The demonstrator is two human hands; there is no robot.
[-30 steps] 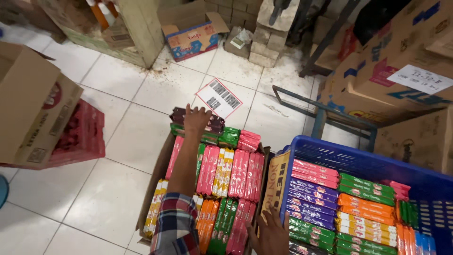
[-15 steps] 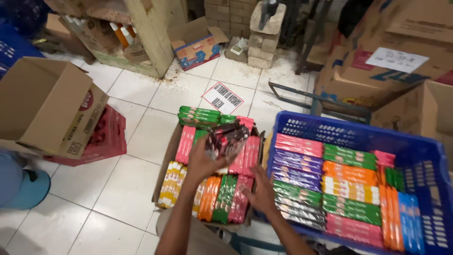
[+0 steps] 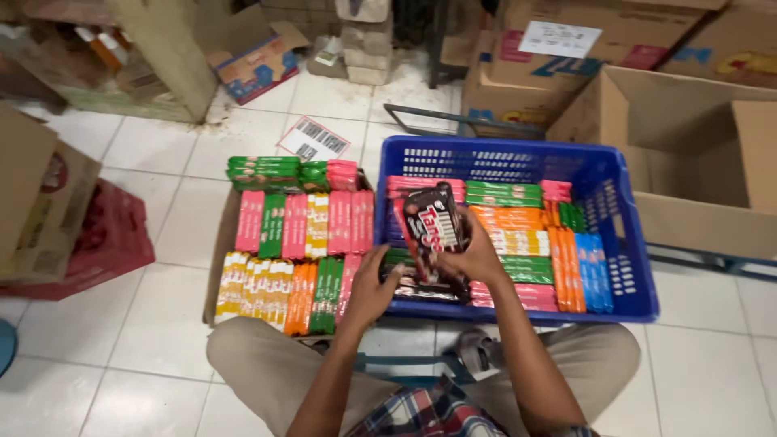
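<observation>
My right hand (image 3: 477, 257) holds a stack of dark brown snack packs (image 3: 433, 226) upright over the near left part of a blue plastic crate (image 3: 623, 243). My left hand (image 3: 371, 285) rests at the crate's near left corner and touches more dark packs (image 3: 425, 290) lying inside. The crate is filled with rows of pink, green, orange and blue packs. To its left, a flat cardboard tray (image 3: 222, 251) holds several rows of pink, green, yellow and orange packs.
An open cardboard box (image 3: 696, 154) stands right of the crate, with more boxes behind it. A red crate (image 3: 105, 235) and a brown box (image 3: 40, 202) sit at the left. A paper label (image 3: 314, 139) lies on the white tile floor. My knees frame the bottom.
My hands lifted dark packs off the cardboard tray and carried them right, over the blue crate. The view swung right, bringing the crate to the centre.
</observation>
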